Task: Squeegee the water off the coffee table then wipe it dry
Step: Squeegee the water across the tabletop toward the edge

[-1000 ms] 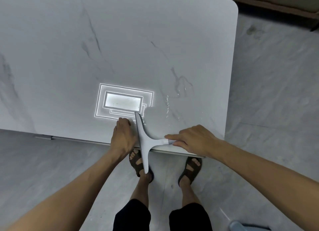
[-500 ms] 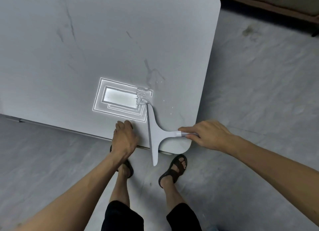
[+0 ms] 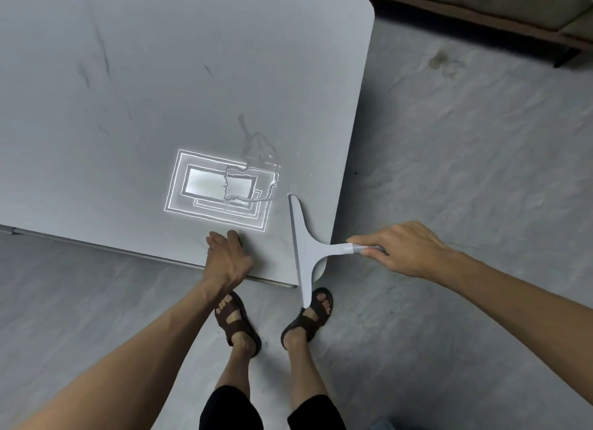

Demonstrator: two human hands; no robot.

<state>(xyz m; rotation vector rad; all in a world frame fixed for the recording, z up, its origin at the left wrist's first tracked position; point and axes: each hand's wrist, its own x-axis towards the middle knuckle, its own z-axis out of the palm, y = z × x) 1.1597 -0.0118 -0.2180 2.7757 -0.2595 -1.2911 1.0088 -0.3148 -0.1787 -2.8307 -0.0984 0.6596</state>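
The coffee table (image 3: 160, 92) has a pale marble-look top with dark veins and rounded corners. A puddle of water (image 3: 253, 179) lies on it near the right side, distorting a bright rectangular light reflection. My right hand (image 3: 404, 250) is shut on the handle of a white T-shaped squeegee (image 3: 303, 246). Its blade lies near the table's near right corner, and its near end overhangs the edge. The blade sits just right of the puddle. My left hand (image 3: 226, 259) rests flat on the table's near edge, holding nothing.
My two feet in brown sandals (image 3: 237, 323) stand on the grey floor (image 3: 465, 140) just below the table's near edge. A dark wooden furniture base (image 3: 481, 15) runs along the top right. A small stain marks the floor at upper right.
The squeegee has swept rightward across the table toward its right corner, pushing the water along. My right hand has moved right, off the tabletop. The view has shifted right too.
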